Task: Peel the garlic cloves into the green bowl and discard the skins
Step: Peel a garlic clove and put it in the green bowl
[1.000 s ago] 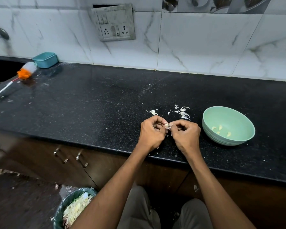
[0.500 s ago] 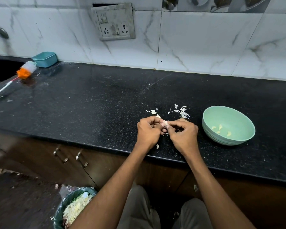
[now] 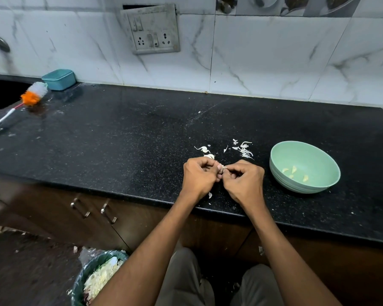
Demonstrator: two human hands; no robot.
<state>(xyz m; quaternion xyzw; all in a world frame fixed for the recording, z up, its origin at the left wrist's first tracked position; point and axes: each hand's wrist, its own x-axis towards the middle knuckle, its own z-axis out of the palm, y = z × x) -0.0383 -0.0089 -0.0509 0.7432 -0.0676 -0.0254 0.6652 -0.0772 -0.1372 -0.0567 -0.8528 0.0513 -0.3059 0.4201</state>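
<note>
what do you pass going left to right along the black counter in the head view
brush → teal box → left hand → garlic clove pinched between both hands → right hand → green bowl

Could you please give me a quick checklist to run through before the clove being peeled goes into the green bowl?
1. Garlic clove pinched by both the left hand and the right hand: ok.
2. Clove fully peeled: cannot tell, fingers hide it.
3. Green bowl upright and right of the hands: ok.
4. Bowl holds only peeled cloves: ok.
5. Skins discarded: not ok, still scattered on the countertop.
6. Bin open below: ok.
</note>
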